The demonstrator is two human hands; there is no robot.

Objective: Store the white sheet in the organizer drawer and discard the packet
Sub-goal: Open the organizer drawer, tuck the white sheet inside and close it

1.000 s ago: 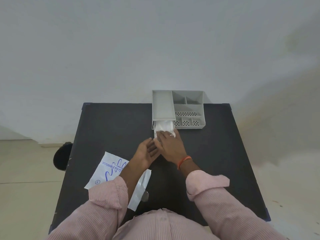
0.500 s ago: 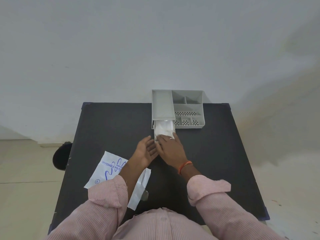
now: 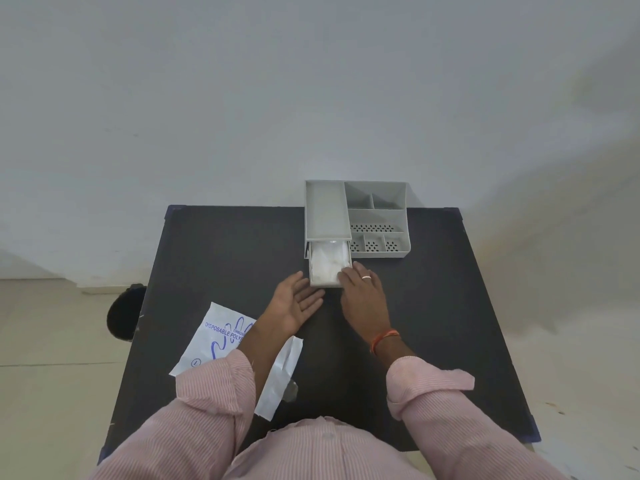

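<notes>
Both flat and unclenched, the right hand [image 3: 360, 289] and left hand [image 3: 298, 300] bracket the pulled-out grey plastic drawer [image 3: 329, 284], likely to push the crumpled white sheet [image 3: 327, 263] home.

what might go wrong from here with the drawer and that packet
The white sheet sits loose and crumpled in the open drawer; pushing it shut may catch the sheet under the organizer. The right hand has fingertips on the drawer's front corner, so they could get pinched. The packet lies partly under the left forearm and overhangs the table, so it may slide off.
</notes>
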